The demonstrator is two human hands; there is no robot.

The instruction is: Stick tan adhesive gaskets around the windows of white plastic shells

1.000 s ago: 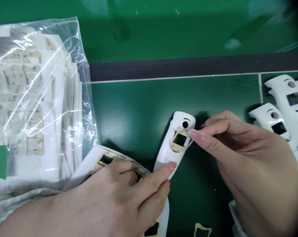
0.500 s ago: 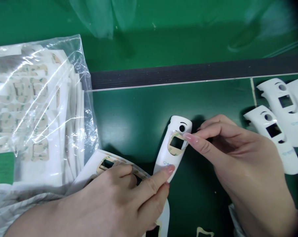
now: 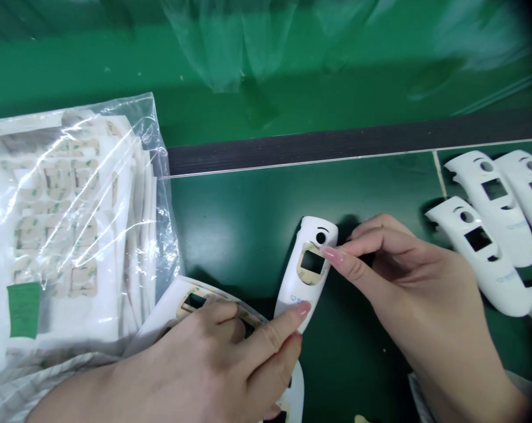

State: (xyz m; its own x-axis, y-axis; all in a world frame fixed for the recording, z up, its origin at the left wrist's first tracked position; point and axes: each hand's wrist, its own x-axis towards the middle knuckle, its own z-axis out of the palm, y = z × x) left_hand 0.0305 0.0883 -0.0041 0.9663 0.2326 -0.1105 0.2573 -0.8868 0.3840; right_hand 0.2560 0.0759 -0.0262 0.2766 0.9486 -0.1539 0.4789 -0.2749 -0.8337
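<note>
The white housing lies near the middle of the green table, its long axis running from our near side up and slightly right toward the far edge. We pin its lower end with our left hand, index finger pressed flat on it, other fingers loosely curled. Our right hand comes in from the right, fingertips pinched at the tan adhesive ring around the window. More housings lie toward the right edge.
</note>
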